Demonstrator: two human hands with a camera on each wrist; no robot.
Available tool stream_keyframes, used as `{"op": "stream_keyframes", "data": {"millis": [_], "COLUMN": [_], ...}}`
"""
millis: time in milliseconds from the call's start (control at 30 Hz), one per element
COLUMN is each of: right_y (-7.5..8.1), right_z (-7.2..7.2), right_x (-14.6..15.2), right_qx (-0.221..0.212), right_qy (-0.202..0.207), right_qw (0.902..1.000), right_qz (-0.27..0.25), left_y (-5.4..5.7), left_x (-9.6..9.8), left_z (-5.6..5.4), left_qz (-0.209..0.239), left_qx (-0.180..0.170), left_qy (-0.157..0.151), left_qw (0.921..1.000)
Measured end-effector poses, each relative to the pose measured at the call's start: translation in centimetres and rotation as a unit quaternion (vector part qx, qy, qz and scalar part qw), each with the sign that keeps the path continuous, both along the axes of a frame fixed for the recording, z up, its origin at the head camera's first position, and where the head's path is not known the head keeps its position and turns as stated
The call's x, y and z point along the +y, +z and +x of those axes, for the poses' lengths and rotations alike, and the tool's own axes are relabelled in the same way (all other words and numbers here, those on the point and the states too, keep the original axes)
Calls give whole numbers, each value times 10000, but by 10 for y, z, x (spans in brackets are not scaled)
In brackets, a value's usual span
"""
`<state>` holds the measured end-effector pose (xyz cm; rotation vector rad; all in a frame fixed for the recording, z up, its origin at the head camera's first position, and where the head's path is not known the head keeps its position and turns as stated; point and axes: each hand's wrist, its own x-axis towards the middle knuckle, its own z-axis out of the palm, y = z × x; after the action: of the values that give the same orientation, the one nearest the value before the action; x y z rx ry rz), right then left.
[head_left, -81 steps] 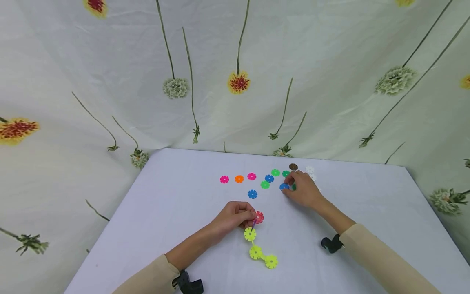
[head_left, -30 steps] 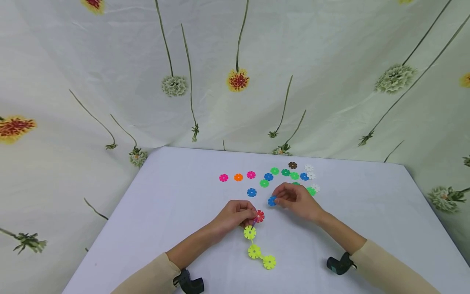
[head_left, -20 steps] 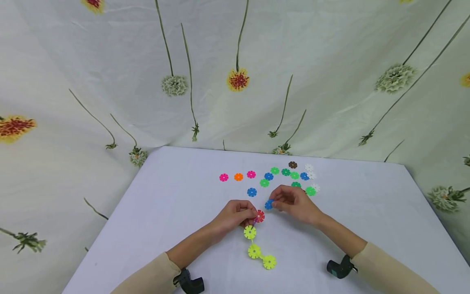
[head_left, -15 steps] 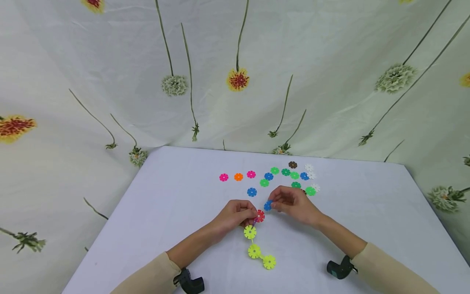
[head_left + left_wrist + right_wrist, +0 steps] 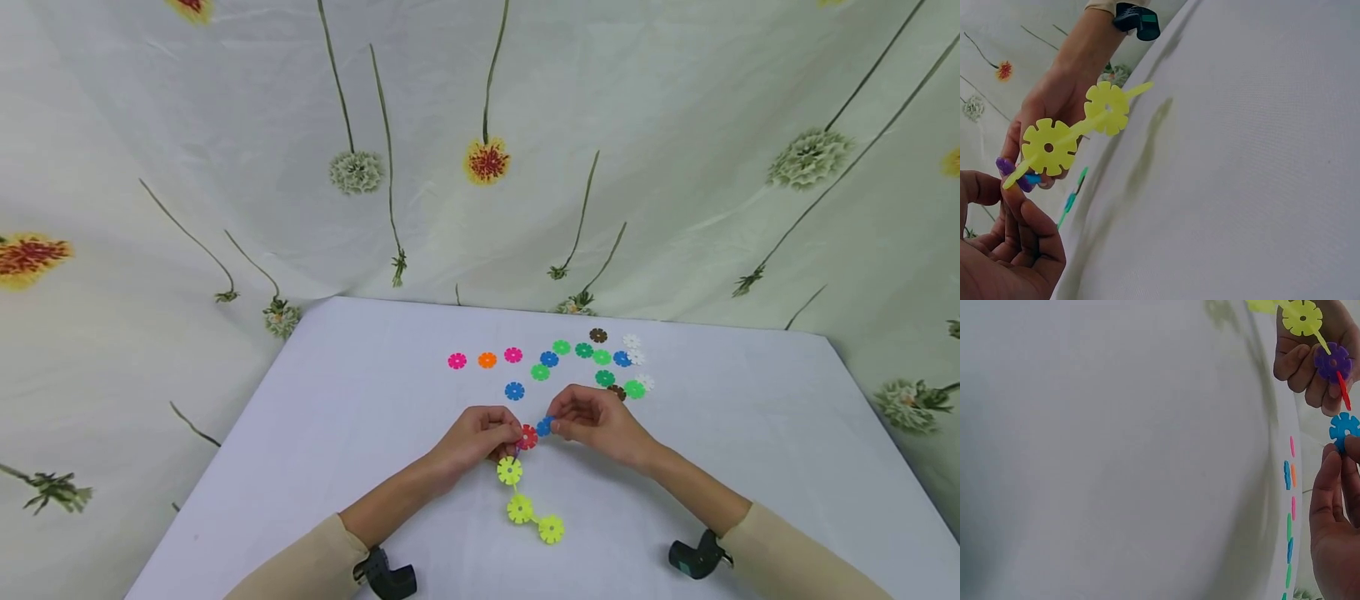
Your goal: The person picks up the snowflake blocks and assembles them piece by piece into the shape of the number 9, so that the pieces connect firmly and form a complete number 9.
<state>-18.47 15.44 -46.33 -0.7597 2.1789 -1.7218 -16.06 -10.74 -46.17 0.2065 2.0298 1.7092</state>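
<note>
Closing in on the red disc [image 5: 528, 437], the right hand [image 5: 600, 425] is bringing the blue disc [image 5: 544, 427] from the scattered pieces to a spot just beside it, while the left hand [image 5: 480, 437] is staying almost where it was.

At far left, a black wrist device [image 5: 386, 575] is sitting by the left sleeve [image 5: 307, 558]. The left hand's fingers are curling in, thumb and forefinger pinching the chain [image 5: 519, 508] near its purple disc [image 5: 1333, 362] and the red disc; I cannot tell exactly which piece they are gripping. Yellow discs [image 5: 510, 471] are trailing toward the near side of the white table [image 5: 300, 467], joined at angles.

Beyond the hands, a pink disc [image 5: 457, 361], an orange disc [image 5: 487, 360] and another pink one are lying in a row, with a loose blue disc [image 5: 514, 391] resting nearer the hands. Farther right, green discs [image 5: 562, 347] are mingling with more blue ones, brown discs [image 5: 597, 335] and white discs [image 5: 632, 342].

The right hand's thumb and forefinger are pinching the held blue disc, its other fingers bending. Whether the blue and red edges are touching, I cannot tell.
</note>
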Motion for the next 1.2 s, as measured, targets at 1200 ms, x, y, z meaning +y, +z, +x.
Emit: {"op": "stream_keyframes", "data": {"millis": [1200], "right_y": [4], "right_z": [23], "right_x": [-13], "right_qx": [2025], "right_qy": [-347], "right_qw": [9751], "right_qz": [839], "left_y": [-3], "left_x": [-2], "left_z": [1], "left_qz": [395], "left_qx": [-96], "left_qy": [-489], "left_qw": [9980]}}
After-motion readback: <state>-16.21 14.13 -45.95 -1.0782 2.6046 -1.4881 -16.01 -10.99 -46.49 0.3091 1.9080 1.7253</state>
